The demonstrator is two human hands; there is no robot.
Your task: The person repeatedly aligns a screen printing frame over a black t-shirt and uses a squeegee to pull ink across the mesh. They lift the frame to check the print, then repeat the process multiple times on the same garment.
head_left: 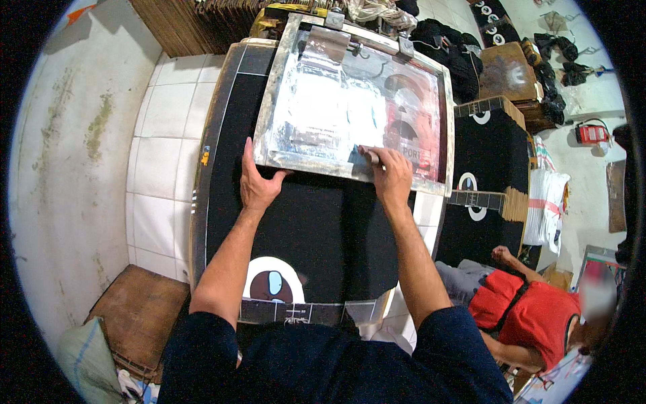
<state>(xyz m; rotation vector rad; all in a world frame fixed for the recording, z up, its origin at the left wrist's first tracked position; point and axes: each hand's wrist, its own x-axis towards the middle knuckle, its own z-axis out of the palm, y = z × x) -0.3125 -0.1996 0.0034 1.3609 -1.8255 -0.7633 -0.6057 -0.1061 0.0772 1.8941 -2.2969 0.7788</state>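
Observation:
A screen printing frame point(309, 160) with a pale, worn rim lies over the far part of a long board covered in black fabric point(303, 222). Its mesh is shiny on the left and reddish on the right. My left hand point(259, 188) grips the near left corner, fingers along the side bar and thumb against the near bar. Farther right, my right hand point(393, 176) has its fingers curled over the near bar; its palm side is hidden. Close to me, a printed cartoon eye point(274, 286) in white, brown and light blue shows on the fabric.
Metal hinge clamps point(334, 19) hold the frame's far side. On the right are more black boards point(481, 148) with eye prints and a person in red point(531, 306). A wall point(81, 155) stands left, a brown wooden board point(138, 316) lower left, and stacked cardboard point(195, 27) behind.

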